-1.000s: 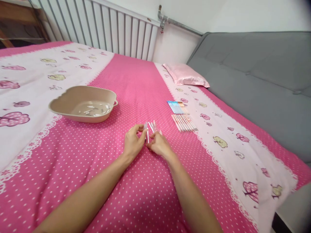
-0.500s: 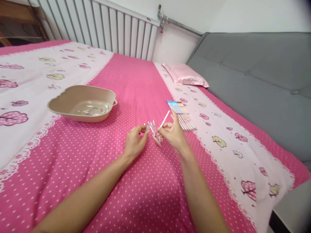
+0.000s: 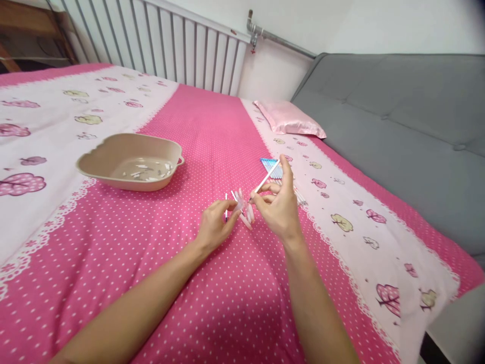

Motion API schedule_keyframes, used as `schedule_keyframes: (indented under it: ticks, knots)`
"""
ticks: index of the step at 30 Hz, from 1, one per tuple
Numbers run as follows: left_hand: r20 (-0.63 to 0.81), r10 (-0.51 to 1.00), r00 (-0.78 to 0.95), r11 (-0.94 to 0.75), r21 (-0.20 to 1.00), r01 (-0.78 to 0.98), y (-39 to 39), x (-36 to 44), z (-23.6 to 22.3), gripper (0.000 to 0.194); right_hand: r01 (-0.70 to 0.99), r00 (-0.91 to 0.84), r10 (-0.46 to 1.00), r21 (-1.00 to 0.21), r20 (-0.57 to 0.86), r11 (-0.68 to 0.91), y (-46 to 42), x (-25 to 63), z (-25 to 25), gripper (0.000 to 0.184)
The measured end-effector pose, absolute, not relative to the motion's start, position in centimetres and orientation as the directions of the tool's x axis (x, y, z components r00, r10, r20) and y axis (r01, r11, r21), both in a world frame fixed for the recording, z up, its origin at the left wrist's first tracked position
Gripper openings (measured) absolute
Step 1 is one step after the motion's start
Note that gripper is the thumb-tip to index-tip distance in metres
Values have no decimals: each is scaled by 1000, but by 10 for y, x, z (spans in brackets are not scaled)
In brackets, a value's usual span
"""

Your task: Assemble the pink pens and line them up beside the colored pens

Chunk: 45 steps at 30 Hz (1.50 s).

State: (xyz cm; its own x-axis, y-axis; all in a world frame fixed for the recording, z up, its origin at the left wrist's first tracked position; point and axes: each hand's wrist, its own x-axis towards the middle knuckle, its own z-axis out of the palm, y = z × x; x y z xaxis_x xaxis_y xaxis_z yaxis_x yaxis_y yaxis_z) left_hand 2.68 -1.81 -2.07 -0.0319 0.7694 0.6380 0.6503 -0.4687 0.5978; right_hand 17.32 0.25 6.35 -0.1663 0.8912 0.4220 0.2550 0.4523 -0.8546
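Observation:
My right hand [image 3: 278, 207] is closed on a slim white pen [image 3: 267, 175], tilted with its dark tip down toward my left hand. The index finger is stretched along to the pen's upper end. My left hand [image 3: 219, 221] pinches a small, pale, translucent piece [image 3: 239, 205] close to that tip; its kind is unclear. Below and between the hands, several loose pale pink and white stick-like pieces [image 3: 248, 218] lie on the bedspread. Just beyond my right hand are rows of slim pens [image 3: 270, 167] with blue ends, partly hidden by the fingers.
A beige plastic basin [image 3: 106, 177] holding small white pieces stands on the left of the pink dotted bedspread [image 3: 151, 253]. A pink pillow [image 3: 290, 119] lies far right against the grey padded headboard [image 3: 394, 101]. A white radiator [image 3: 174, 45] lines the back wall.
My right hand has lifted slightly and moved right with the white pen, now covering more of the pen rows. The left hand has shifted a little to the right.

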Motion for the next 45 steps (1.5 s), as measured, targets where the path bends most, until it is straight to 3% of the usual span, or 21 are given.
schedule_keyframes:
  ticks: [11, 30, 45]
  knots:
    - [639, 769, -7, -476, 580, 661, -20, 27, -17, 13, 311, -141, 845, -787, 516, 533, 6, 170, 57, 85]
    - [642, 767, -13, -488, 595, 638, -20, 27, -15, 12, 293, -175, 846, -793, 504, 533, 7, 165, 52, 79]
    - [600, 800, -18, -460, 633, 622, -21, 27, -15, 14, 333, -214, 824, -753, 525, 567, 6, 166, 53, 63]
